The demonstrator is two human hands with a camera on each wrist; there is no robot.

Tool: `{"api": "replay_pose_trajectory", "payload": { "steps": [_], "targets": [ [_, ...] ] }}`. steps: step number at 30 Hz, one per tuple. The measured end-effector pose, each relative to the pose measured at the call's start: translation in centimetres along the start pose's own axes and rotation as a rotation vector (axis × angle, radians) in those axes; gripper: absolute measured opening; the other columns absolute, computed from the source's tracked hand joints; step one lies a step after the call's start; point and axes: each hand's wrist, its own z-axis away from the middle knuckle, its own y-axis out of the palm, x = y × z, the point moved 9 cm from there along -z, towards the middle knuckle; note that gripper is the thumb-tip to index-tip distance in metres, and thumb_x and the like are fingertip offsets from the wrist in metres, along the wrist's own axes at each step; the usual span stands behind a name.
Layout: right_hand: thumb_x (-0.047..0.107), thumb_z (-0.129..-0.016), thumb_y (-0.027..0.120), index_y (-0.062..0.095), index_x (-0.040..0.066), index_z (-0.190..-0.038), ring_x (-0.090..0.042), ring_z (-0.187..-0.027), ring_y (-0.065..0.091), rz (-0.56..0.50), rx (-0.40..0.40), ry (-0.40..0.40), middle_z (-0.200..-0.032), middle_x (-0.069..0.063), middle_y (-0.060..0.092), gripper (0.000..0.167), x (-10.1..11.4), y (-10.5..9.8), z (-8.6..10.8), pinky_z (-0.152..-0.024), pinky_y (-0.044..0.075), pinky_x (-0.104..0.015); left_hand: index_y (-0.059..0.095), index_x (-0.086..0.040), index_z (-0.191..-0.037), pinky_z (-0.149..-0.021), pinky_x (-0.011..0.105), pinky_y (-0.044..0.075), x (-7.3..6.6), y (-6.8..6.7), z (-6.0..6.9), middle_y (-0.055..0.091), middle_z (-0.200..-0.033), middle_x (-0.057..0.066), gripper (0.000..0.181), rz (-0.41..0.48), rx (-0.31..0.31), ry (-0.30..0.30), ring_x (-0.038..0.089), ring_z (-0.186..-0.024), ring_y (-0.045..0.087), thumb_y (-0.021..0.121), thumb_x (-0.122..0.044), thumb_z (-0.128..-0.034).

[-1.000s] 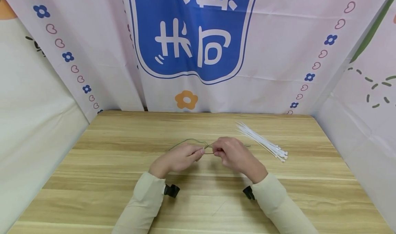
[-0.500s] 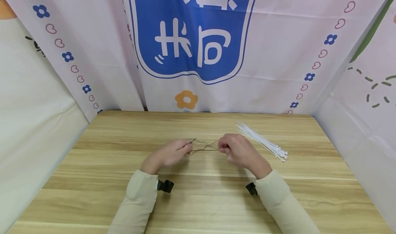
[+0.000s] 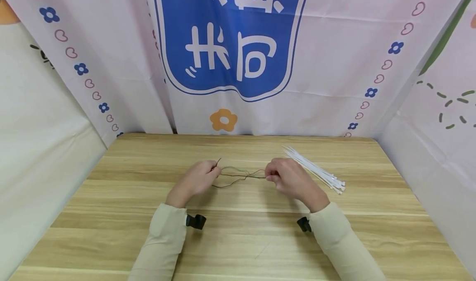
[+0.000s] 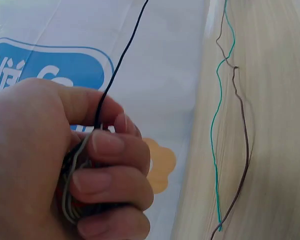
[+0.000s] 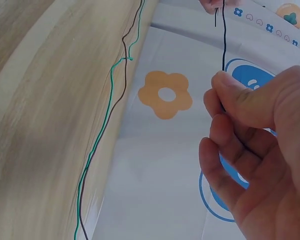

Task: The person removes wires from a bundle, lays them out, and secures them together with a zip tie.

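A thin black wire (image 3: 238, 175) is stretched between my two hands. My left hand (image 3: 195, 181) grips it; in the left wrist view the curled fingers also hold a coiled bundle of wires (image 4: 70, 187), mostly hidden in the palm. From that hand one end of the black wire (image 4: 121, 57) sticks up. My right hand (image 3: 291, 179) pinches the black wire (image 5: 224, 37) between thumb and index finger. Below it, a green wire (image 4: 213, 130) and a brown wire (image 4: 245, 130) run along the wooden tabletop, crossing each other.
White cable ties (image 3: 314, 169) lie in a bundle on the table (image 3: 238, 231), just beyond and right of my right hand. A printed cloth (image 3: 327, 86) hangs at the table's back edge, with pale cloth on both sides.
My hands have moved apart, the left one farther leftward and the right one slightly rightward. The black wire now runs nearly straight between them, while the other wires have spread into loose curves.
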Motion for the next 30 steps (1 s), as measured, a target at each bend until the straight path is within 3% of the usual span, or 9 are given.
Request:
{"api": "replay_pose_trajectory", "payload": {
  "steps": [7, 14, 21, 25, 30],
  "targets": [
    [0.000, -0.091, 0.079, 0.074, 0.012, -0.083, -0.007, -0.070, 0.053, 0.008, -0.027, -0.007, -0.080, 0.003, 0.068, 0.015, -0.3, -0.5, 0.1, -0.067, 0.048, -0.026, 0.051, -0.014, -0.078, -0.062, 0.031, 0.038, -0.1, -0.5, 0.1, 0.044, -0.070, 0.000, 0.036, 0.013, -0.006, 0.032, 0.017, -0.064, 0.042, 0.044, -0.029, -0.1103],
    [-0.001, -0.090, 0.079, 0.075, 0.011, -0.083, -0.007, -0.069, 0.053, 0.010, -0.037, -0.008, -0.079, 0.004, 0.068, 0.015, -0.7, -1.1, 0.1, -0.067, 0.048, -0.028, 0.052, -0.013, -0.079, -0.061, 0.030, 0.038, -0.1, -0.8, 0.4, 0.042, -0.068, -0.002, 0.043, 0.088, 0.042, 0.101, 0.014, -0.060, 0.038, 0.042, -0.034, -0.1149],
    [-0.002, -0.090, 0.078, 0.075, 0.012, -0.083, -0.007, -0.067, 0.053, -0.006, -0.039, 0.063, -0.078, 0.004, 0.067, 0.016, -2.1, -1.7, 0.3, -0.065, 0.047, -0.028, 0.060, -0.006, -0.086, -0.063, 0.025, 0.037, -1.1, -0.4, 0.7, 0.045, -0.073, -0.004, 0.036, 0.117, 0.143, 0.230, 0.010, -0.064, 0.039, 0.050, -0.026, -0.1136],
    [0.000, -0.090, 0.079, 0.076, 0.011, -0.083, -0.009, -0.067, 0.053, -0.013, -0.034, 0.102, -0.077, 0.003, 0.066, 0.014, -3.2, -1.8, 0.4, -0.066, 0.047, -0.029, 0.063, -0.007, -0.089, -0.068, 0.024, 0.043, -1.8, 0.2, 0.9, 0.058, -0.080, 0.001, 0.029, 0.134, 0.217, 0.292, 0.011, -0.073, 0.051, 0.054, -0.023, -0.1119],
    [0.001, -0.091, 0.079, 0.076, 0.011, -0.083, -0.010, -0.069, 0.055, -0.010, -0.040, 0.140, -0.077, 0.003, 0.066, 0.013, -4.4, -2.2, 0.7, -0.067, 0.048, -0.030, 0.060, -0.006, -0.089, -0.071, 0.024, 0.044, -2.0, 0.4, 1.0, 0.056, -0.079, -0.001, 0.031, 0.148, 0.254, 0.316, 0.011, -0.075, 0.052, 0.053, -0.023, -0.1126]
  ]
}}
